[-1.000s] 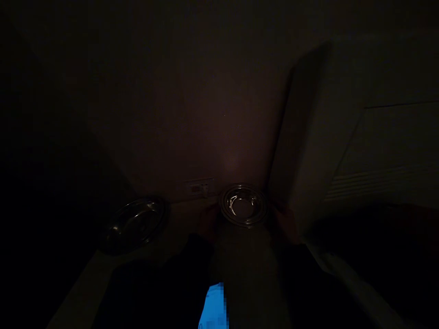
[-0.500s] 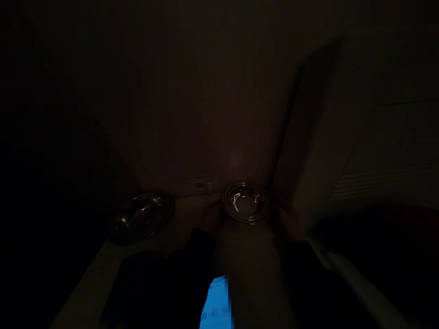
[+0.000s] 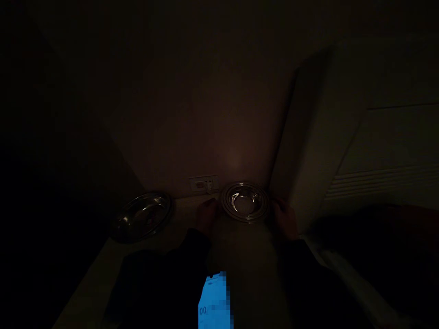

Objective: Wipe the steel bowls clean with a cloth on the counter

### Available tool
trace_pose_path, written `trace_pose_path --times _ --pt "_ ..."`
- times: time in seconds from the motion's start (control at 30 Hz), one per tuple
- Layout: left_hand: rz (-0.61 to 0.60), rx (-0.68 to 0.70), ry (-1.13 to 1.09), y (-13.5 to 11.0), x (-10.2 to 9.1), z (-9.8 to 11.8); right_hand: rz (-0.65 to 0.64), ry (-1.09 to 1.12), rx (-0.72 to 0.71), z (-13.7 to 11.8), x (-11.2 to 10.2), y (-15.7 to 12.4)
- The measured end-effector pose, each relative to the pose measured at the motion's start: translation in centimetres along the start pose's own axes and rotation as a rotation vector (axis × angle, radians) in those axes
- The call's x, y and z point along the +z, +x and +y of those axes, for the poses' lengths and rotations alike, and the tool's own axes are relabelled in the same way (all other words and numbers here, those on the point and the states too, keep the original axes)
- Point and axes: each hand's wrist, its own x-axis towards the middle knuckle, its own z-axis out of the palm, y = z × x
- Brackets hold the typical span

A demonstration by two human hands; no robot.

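A shiny metal bowl (image 3: 244, 218) with several ringed rims, perhaps a nested stack, rests on the pale surface against the wall. Close to its left side is my left hand (image 3: 206, 214), fingers curled in, with a narrow dark gap between it and the rim. At the right edge of the bowl is my right hand (image 3: 285, 220); its fingertips are lost in shadow, so whether they touch or grip the rim is unclear. The scene is very dark.
A larger oval metal dish (image 3: 144, 217) lies to the left. A wall socket (image 3: 203, 183) with a plug sits behind. A lit phone screen (image 3: 215, 301) glows in front, below my left sleeve. A pale panelled piece (image 3: 387, 146) stands at the right.
My left hand has shifted slightly left, widening the gap to the bowl. My right hand has barely moved. The view has steadied a little, and the wall and socket look slightly brighter.
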Motion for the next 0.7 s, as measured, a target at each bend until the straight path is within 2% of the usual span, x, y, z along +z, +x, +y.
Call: trace_pose_path --times 0.13,0.27,0.37,0.43,0.57,0.7 --pt "0.107 0.054 0.034 -1.3 -1.4 1.6 0.096 -0.083 -0.087 -1.2 -0.4 -1.1" --pt "0.106 0.134 0.053 -3.4 -3.0 3.5 0.185 -0.121 -0.142 -2.6 -0.7 -2.0" --pt "0.086 0.176 0.057 -5.0 -4.4 4.6 0.177 -0.135 -0.132 -3.6 -1.3 -2.8" --pt "0.082 0.189 0.058 -6.0 -5.4 5.3 0.121 -0.133 -0.134 -4.4 -1.7 -3.7" --pt "0.099 0.205 0.081 -8.3 -8.0 6.2 -0.075 -0.120 -0.179 -5.9 -1.9 -6.7" --pt "0.110 0.234 0.352 -10.8 -10.9 6.1 -0.282 -0.107 -0.210 -6.0 -0.3 -10.1"
